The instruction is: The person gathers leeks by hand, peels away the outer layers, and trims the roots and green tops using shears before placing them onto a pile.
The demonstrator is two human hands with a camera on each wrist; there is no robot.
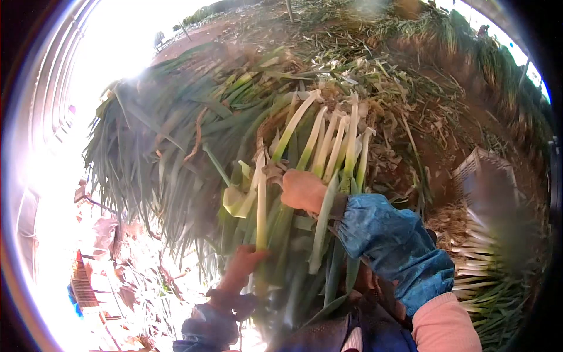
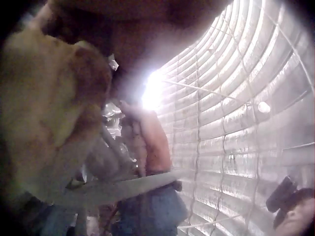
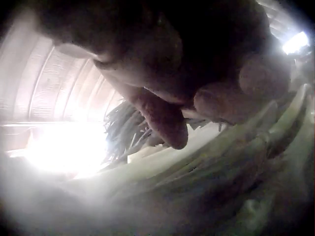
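A leek with a white shaft (image 1: 261, 205) stands nearly upright in the head view, its lower green part gripped by my left hand (image 1: 239, 268). Beside its upper end, my right hand (image 1: 303, 191) has curled fingers that pinch a withered outer leaf (image 1: 273, 172). Several leeks (image 1: 335, 145) lie under and beyond the right hand, white ends away from me. In the left wrist view, a pale stalk (image 2: 123, 190) crosses below the right hand (image 2: 153, 142). The right wrist view shows bent fingers (image 3: 165, 123) over pale green stalks (image 3: 197, 152); what they hold is partly hidden.
A large heap of green leeks (image 1: 170, 135) spreads to the left. Loose leaf scraps (image 1: 404, 100) cover the soil behind. At the right are a pale crate (image 1: 481, 161) and a row of leeks (image 1: 476, 258). A red slatted item (image 1: 84, 281) stands lower left.
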